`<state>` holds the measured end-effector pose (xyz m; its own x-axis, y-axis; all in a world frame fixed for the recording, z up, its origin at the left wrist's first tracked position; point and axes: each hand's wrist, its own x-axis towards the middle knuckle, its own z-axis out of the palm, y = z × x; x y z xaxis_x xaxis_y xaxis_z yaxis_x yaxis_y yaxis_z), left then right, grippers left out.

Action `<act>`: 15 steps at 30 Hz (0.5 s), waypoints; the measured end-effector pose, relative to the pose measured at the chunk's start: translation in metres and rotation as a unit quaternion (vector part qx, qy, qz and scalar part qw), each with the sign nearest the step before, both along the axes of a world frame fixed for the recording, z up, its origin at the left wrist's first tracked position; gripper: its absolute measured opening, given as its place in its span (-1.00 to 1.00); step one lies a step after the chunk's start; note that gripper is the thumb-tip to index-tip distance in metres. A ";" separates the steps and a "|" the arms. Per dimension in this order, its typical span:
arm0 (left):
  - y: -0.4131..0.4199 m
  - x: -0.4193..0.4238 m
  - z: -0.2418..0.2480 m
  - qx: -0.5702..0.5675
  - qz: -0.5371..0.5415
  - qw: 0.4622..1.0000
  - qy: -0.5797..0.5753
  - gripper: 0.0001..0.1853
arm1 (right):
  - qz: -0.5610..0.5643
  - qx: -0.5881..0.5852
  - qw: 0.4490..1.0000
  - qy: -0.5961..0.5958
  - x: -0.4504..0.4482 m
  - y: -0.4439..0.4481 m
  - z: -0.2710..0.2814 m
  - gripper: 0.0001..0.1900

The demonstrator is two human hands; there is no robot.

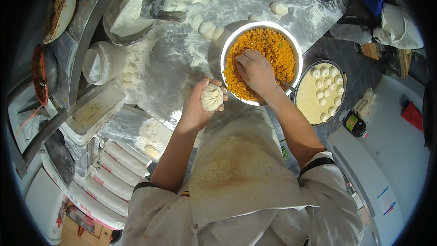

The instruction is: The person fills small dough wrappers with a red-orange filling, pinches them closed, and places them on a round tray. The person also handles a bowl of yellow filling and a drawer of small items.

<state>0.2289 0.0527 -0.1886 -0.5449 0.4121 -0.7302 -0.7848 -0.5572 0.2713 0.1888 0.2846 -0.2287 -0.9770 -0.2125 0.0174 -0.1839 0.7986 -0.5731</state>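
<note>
A pleated bun of raw dough (211, 97) rests in my left hand (199, 104), its gathered top facing up and my fingers curled around its side. My right hand (254, 70) is over a metal bowl (299, 54) of diced orange filling (278, 46), fingertips down in the filling; whether they grip any of it is hidden. A metal handle sticks out at the bowl's lower right rim. Right of the bowl, a round steamer tray (305, 100) with a pale liner carries several small pleated buns (326, 92).
Dough pieces (279, 8) lie on the floured metal worktop (167, 65). At the upper left stand a flour basin (128, 10) with a metal scoop (153, 7) and a white plastic tub (99, 63). A dark bottle (355, 124) is at the right, stacked sacks (112, 174) at the lower left.
</note>
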 end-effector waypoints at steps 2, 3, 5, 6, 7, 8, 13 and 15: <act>0.001 -0.006 0.006 -0.002 0.004 1.000 0.007 -0.58 | -0.005 -0.010 1.000 -0.009 0.000 0.003 0.000 -0.80; 0.001 -0.008 0.010 -0.005 0.011 1.000 0.012 -0.58 | -0.011 -0.031 0.999 -0.015 0.000 0.004 0.009 -0.83; 0.004 -0.009 0.007 -0.009 0.013 1.000 0.025 -0.58 | -0.050 -0.095 0.991 -0.078 0.001 0.006 0.032 -0.86; 0.007 -0.010 0.005 -0.010 0.011 0.999 0.033 -0.59 | -0.082 -0.139 0.978 -0.133 0.002 0.007 0.047 -0.87; 0.011 -0.012 0.005 -0.021 0.005 0.999 0.046 -0.59 | -0.114 -0.181 0.958 -0.189 0.006 0.008 0.061 -0.88; 0.015 -0.014 0.005 -0.032 -0.002 0.998 0.060 -0.59 | -0.143 -0.263 0.927 -0.226 0.014 0.008 0.074 -0.89; 0.041 -0.016 0.032 -0.097 -0.026 0.991 0.090 -0.62 | -0.153 -0.458 0.820 -0.306 0.042 0.007 0.141 -0.90; 0.048 -0.012 0.031 -0.122 -0.063 0.980 0.146 -0.62 | -0.168 -0.444 0.830 -0.293 0.052 0.007 0.147 -0.89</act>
